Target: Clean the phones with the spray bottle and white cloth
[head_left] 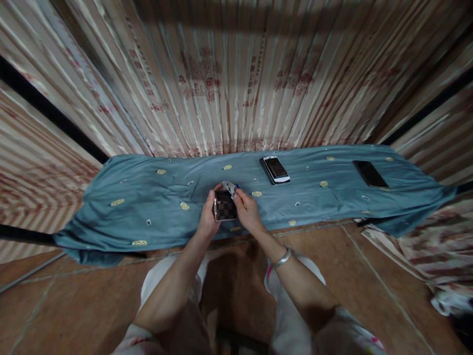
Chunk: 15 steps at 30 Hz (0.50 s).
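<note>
Teal cloth [148, 197] with small yellow patterns covers the low tabletop, and both hands work just above its near edge, about in the middle. The left hand [207, 219] is closed around the side of a small dark phone [225, 205] that has a checkered back and a light metal frame; the thumb lies along its left edge. The right hand [247, 209] is also closed, with its fingertips pinching a small white piece [229, 187] at the top end of that phone, where a bit of blue shows too. I cannot tell if this piece is a card, a tray or a tool.

My judgement is that the work on this phone is in its middle part: the phone is lifted and held, and the small piece is at its top, but it is not clear if it goes in or comes out.

Behind the held phone and a little to its right, a second phone [275, 169] lies on the cloth. Far to the right of the held phone, a black phone [370, 173] lies flat. Striped curtains [229, 84] hang behind. Nothing stands between the hands and these phones.
</note>
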### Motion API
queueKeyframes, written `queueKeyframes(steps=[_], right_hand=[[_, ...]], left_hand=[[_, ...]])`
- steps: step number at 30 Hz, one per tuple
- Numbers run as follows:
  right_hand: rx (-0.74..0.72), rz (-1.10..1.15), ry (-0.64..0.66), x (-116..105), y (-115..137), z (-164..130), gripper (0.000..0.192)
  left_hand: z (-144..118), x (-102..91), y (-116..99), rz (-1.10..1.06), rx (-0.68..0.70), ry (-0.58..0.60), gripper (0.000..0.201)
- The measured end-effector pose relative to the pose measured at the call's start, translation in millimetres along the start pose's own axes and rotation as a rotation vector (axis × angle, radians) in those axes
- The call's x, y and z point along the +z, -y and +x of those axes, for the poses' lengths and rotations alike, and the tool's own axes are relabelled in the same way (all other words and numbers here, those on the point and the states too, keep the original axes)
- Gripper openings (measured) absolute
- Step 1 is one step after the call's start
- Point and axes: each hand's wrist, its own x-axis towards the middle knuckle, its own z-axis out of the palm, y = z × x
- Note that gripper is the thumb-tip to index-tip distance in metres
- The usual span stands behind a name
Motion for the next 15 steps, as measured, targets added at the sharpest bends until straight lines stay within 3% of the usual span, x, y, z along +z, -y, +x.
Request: queueKeyframes(steps=[6,15], right_hand=[[-0.004,-0.051,-0.009,0.4,-2.4,-2.0,0.035],[0.037,-0.132,0.048,-0.3,-1.9,-3.9,0.032]], left_hand=[[-0.3,3.4,-5.4,-0.089,-0.092,-0.052,0.04],[2.4,-0.8,-1.5,-0.032,-0.133,-0.143,0.038]])
